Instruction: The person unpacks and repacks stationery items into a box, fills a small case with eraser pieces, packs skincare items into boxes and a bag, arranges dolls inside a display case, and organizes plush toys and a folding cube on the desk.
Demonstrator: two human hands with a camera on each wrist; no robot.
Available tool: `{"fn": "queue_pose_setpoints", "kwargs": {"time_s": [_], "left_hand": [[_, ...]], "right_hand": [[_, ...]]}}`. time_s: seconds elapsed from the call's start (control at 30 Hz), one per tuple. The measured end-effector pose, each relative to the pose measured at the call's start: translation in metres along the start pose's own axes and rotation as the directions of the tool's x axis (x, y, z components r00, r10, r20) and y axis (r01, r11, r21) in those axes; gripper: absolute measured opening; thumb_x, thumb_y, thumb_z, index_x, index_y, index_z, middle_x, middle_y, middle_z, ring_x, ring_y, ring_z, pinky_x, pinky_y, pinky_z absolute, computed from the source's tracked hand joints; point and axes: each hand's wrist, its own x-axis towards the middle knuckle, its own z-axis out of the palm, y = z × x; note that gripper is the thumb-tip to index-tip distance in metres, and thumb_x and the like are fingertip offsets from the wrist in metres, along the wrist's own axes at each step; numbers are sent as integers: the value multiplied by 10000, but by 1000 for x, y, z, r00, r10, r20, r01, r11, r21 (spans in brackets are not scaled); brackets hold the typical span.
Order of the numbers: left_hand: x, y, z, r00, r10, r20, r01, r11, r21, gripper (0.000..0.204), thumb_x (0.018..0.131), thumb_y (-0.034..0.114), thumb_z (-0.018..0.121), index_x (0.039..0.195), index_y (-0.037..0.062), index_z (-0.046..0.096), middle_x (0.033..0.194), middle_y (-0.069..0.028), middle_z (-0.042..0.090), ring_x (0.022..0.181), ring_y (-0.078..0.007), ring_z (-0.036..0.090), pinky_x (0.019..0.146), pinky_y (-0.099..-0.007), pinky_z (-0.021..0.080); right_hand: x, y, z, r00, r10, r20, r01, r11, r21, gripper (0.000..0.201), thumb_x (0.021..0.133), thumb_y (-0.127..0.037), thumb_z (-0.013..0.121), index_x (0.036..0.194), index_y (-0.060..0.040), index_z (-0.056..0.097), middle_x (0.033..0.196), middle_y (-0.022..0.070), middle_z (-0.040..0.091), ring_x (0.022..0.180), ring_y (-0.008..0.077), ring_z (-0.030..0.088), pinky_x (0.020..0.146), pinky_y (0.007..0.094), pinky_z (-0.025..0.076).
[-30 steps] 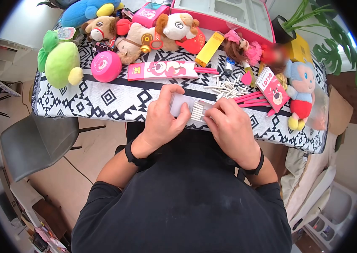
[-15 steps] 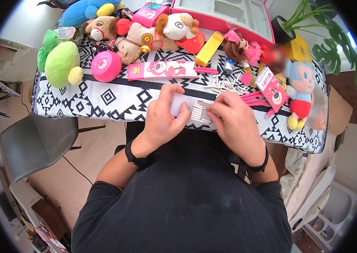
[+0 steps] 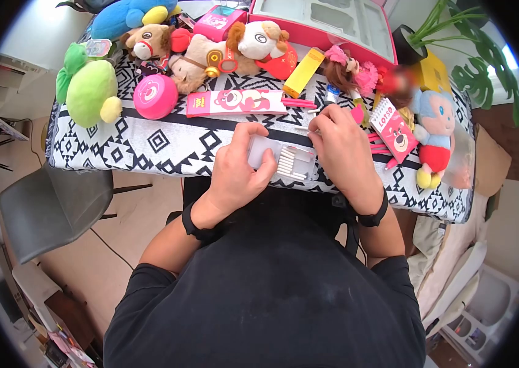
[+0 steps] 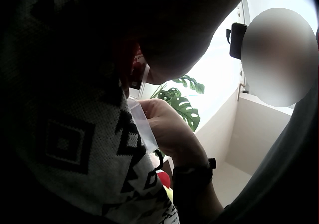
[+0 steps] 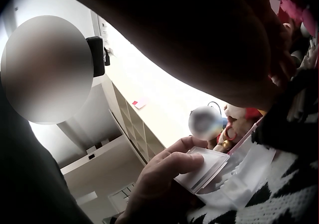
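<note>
My left hand (image 3: pixel 240 164) grips a small clear plastic box (image 3: pixel 303 164), its thumb on the frosted lid side. Several short white sticks (image 3: pixel 285 162) lie side by side in the box's tray, with part of the tray's right end bare. In the right wrist view, the left thumb presses on the clear lid (image 5: pixel 212 165). My right hand (image 3: pixel 346 153) is just beyond the box, fingers bent down over the loose white sticks (image 3: pixel 300 129) on the cloth and hiding most of them. Whether its fingertips pinch a stick, I cannot tell.
Pink pens and a LOTSO notepad (image 3: pixel 395 130) lie right of the right hand. Behind are a bear-printed pink packet (image 3: pixel 235 103), a round pink case (image 3: pixel 155 97), a yellow box (image 3: pixel 304 72) and several plush toys. A large pink box (image 3: pixel 333 27) stands at the back.
My right hand has moved from the box's right end up and away to the loose sticks, uncovering the tray's right part. The left hand and box have stayed in place.
</note>
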Motion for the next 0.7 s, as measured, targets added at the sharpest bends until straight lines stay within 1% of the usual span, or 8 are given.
{"fn": "queue_pose_setpoints", "kwargs": {"time_s": [0.17, 0.23, 0.3, 0.53, 0.67, 0.7], "left_hand": [[0, 0, -1, 1000, 14, 1, -14, 1000, 9, 333, 980, 75, 757, 1279, 36, 616, 748, -68, 641, 585, -189, 643, 600, -370, 504], [0, 1, -1, 1000, 3, 1, -3, 1000, 5, 332, 980, 76, 757, 1279, 35, 616, 749, -69, 640, 586, -187, 640, 600, -371, 503], [0, 1, -1, 1000, -8, 1, 8, 1000, 1, 331, 981, 76, 757, 1278, 35, 616, 750, -69, 639, 586, -186, 638, 599, -372, 502], [0, -1, 0, 1000, 29, -8, -29, 999, 19, 331, 982, 70, 755, 1280, 34, 615, 753, -70, 642, 589, -181, 639, 599, -368, 500], [0, -1, 0, 1000, 23, -1, -23, 1000, 9, 334, 982, 64, 755, 1282, 34, 613, 752, -71, 647, 591, -179, 642, 596, -368, 498], [0, 0, 0, 1000, 23, -1, -23, 1000, 10, 334, 982, 64, 755, 1282, 34, 613, 752, -71, 647, 591, -179, 642, 596, -368, 498]], "right_hand": [[0, 2, 1, 1000, -14, -6, 14, 1000, -14, 90, 921, -36, 809, 980, -18, 744, 1040, 123, 701, 1014, 343, 716, 848, 473, 616], [2, 2, 0, 999, -50, -8, 49, 999, -20, 88, 917, -26, 803, 984, -21, 744, 1007, 112, 710, 999, 337, 717, 842, 474, 615], [3, 1, -2, 998, -62, 5, 62, 998, 7, 86, 922, -21, 797, 991, -22, 746, 1008, 113, 723, 999, 338, 720, 844, 473, 616], [4, 5, -2, 996, -90, 29, 87, 993, 76, 111, 930, -19, 795, 1036, -23, 763, 1053, 114, 768, 1024, 341, 737, 858, 469, 621], [4, 6, 1, 995, -93, 18, 91, 993, 79, 132, 925, -12, 803, 1050, -25, 763, 1048, 111, 767, 1027, 339, 736, 862, 469, 621], [3, 6, 1, 996, -92, -7, 92, 992, 91, 139, 925, -8, 808, 1056, -28, 765, 1043, 111, 764, 1025, 340, 736, 859, 470, 620]]}}
